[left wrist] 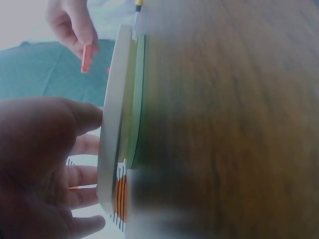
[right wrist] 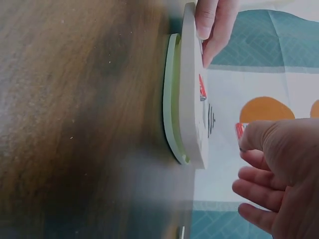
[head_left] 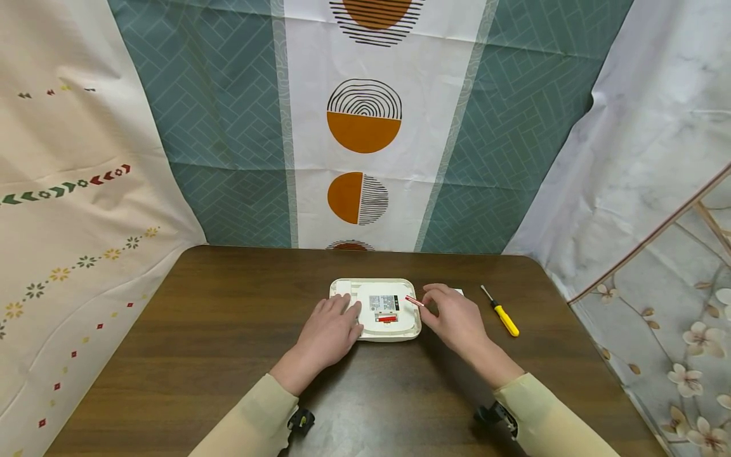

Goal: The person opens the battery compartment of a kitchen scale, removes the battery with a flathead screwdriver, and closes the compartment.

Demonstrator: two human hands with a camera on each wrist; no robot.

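A white, rounded device point(head_left: 374, 287), much like an upturned kitchen scale, lies on the table with its labelled underside up. One red battery point(head_left: 387, 319) sits in its small open compartment. My left hand point(head_left: 330, 329) rests on the device's left end, fingers spread and touching its surface. Over the right end, my right hand point(head_left: 455, 317) pinches a second red battery point(head_left: 414, 301) between thumb and forefinger, apart from the device. In the right wrist view that battery point(right wrist: 239, 132) shows at the fingertips, the other fingers loosely bent. A pale green layer point(right wrist: 170, 99) shows under the device.
A screwdriver point(head_left: 506, 319) with a yellow handle lies on the brown table point(head_left: 240, 355), right of my right hand. A small white piece point(head_left: 459, 291) peeks out behind that hand, mostly hidden. Patterned cloths point(head_left: 365, 203) hang around the table's back and sides.
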